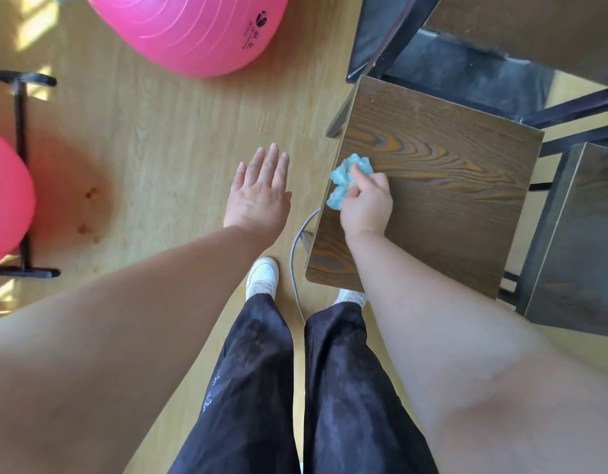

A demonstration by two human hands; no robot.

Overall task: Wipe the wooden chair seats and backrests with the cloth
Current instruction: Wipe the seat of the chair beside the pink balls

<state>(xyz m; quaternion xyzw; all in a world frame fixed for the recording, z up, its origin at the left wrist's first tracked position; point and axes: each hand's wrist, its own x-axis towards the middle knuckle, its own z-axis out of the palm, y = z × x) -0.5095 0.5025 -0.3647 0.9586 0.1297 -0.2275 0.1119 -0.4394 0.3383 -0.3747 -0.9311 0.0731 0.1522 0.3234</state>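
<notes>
A square dark-brown chair seat [442, 186] with bold wood grain sits beside a fluffy, crumpled teal cloth [347, 179] pressed at its left edge. The right hand [367, 203] has its grip closed around the cloth, knuckles up, forearm reaching down across the seat. The left hand [258, 193] hangs flat over the pale plank floor [152, 138], grip open, fingers spread, holding nothing.

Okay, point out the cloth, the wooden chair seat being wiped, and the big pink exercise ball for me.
turquoise cloth [343, 181]: head view, on the bunched fabric left of the fingers.
wooden chair seat [442, 186]: head view, on the bare grain near its middle.
pink exercise ball [189, 29]: head view, on its ribbed upper surface.
</notes>
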